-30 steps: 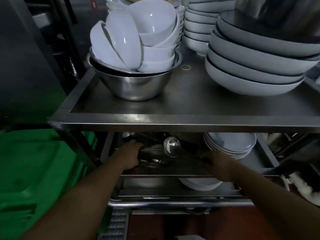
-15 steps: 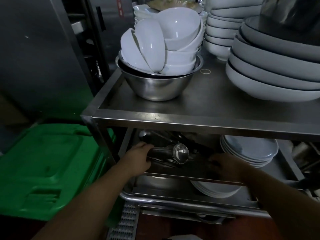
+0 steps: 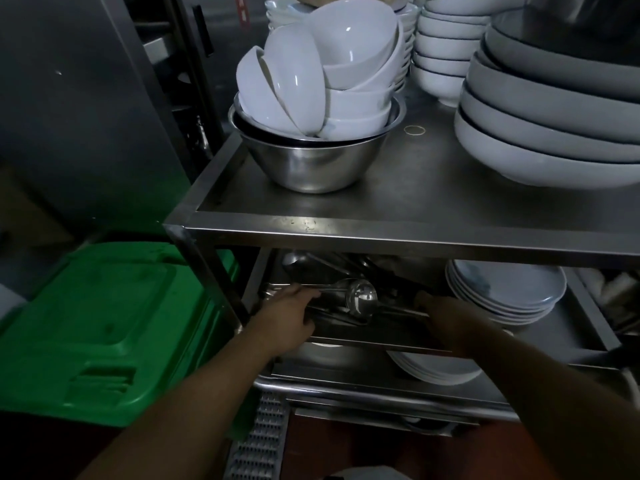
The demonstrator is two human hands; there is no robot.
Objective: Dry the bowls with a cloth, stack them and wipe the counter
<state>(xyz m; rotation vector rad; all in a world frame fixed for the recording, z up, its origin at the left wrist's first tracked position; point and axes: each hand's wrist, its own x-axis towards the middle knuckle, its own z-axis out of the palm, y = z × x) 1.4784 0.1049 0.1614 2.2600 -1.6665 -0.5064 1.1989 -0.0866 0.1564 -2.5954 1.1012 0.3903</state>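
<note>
Landmark: the stainless steel rack surface [image 3: 433, 188]; everything placed relative to it.

On its right side, the stack of wide grey shallow bowls [image 3: 554, 133] runs out of frame. It's heavy, so if we jolt the rack it could shift.

Left of centre on the surface, the round stainless steel mixing bowl [image 3: 313, 161] holds a heap of white ceramic bowls [image 3: 332, 64]. These are the ones to dry and stack. Several lean on edge rather than nested, so this is our main risk: any shake from below could tip one out onto the green plastic bin lid [image 3: 100, 337] or the floor.

On the shelf under the surface, the rectangular steel utensil tray [image 3: 363, 330] sits with both our hands on it. Left hand [image 3: 289, 315] has fingers curled over the tray's left end, gripping it. Right hand [image 3: 441, 315] is at the right end; it's too dark there, so we cannot tell whether it grips or just rests.

In the tray, the steel ladle [image 3: 360, 299] lies loose on other utensils. A hard pull or tilt would probably slide it off, or knock the tray into the stack of white plates [image 3: 509, 292] just beside it.

No cloth visible yet.
</note>
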